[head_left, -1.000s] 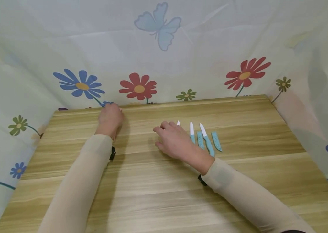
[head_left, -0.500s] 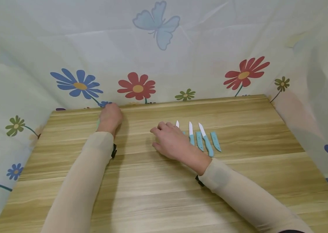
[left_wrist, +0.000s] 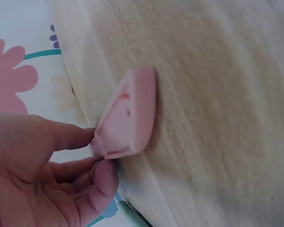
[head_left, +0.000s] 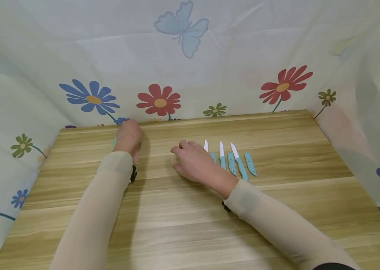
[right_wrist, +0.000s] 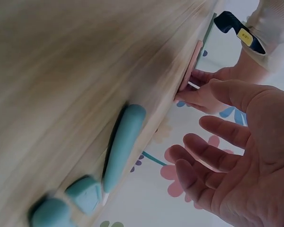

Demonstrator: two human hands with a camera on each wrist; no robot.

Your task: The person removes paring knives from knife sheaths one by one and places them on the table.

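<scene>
Your left hand (head_left: pixel 129 137), one: pinching, thumb against fingertips, by one end of a pink piece (left_wrist: pixel 125 116) near the table's far left edge. That piece is smooth and matte, angular in outline, with a thick side wall, a shallow recessed face and small markings within; whether it rests on the wood, you cannot tell. Your right hand (head_left: pixel 195 159), one: holding nothing, fingers loosely bent and spread apart, just left of the knives and partly covering the nearest. Beside your left hand, a slim green item (head_left: pixel 114 142), mostly hidden by it. Cuffs, two: your left sleeve (head_left: pixel 89 210) and right sleeve (head_left: pixel 277 217), plain cream fabric, each with a dark fitting at the wrist. Knives, three, white pointed blades aimed toward the far edge: a left knife (head_left: pixel 206 145), its handle behind your hand; a middle knife (head_left: pixel 222 161); a right knife (head_left: pixel 239 163) — slanted, with a rounded, smooth turquoise handle. Between the middle and right knives, a flat turquoise sheath (head_left: pixel 232 164) with embossed-looking patterning; at the row's right end, a similar sheath (head_left: pixel 250 164), tapering to a point. Beneath all, a table (head_left: pixel 176 232) with streaked wood-grain surface; around it, creased white cloth (head_left: pixel 109 56) printed with flowers and a pale-blue butterfly.
</scene>
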